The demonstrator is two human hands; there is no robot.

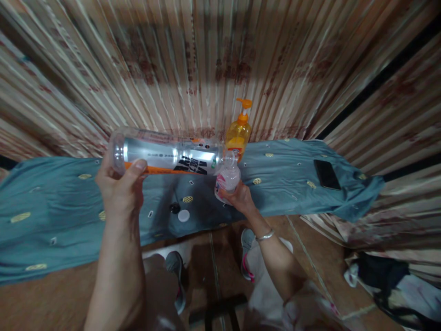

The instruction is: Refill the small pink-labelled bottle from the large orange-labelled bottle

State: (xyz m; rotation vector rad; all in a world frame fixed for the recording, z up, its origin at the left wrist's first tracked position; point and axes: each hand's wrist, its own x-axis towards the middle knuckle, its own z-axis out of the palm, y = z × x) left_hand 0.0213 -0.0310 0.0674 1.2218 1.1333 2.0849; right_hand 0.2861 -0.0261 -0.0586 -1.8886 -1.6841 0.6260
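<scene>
My left hand (pixel 120 184) is wrapped round the base of a large clear plastic bottle (pixel 168 154) with a silver, orange and black label. The bottle lies tipped on its side, its mouth pointing right. That mouth meets the top of a smaller clear bottle (pixel 228 178) with a pink and white label; whether liquid passes between them I cannot tell. My right hand (pixel 241 197) grips the small bottle, which stands roughly upright. Just behind it is an orange pump bottle (pixel 237 135) of yellow liquid. A black cap (pixel 174 208) and a white cap (pixel 183 215) lie on the cloth in front.
A teal patterned cloth (pixel 275 184) covers the long narrow table. Toward its right end lies a black phone (pixel 327 174). Pleated curtains (pixel 206 69) hang close behind. Dark bags or clothing (pixel 382 276) rest on the tiled floor at the lower right.
</scene>
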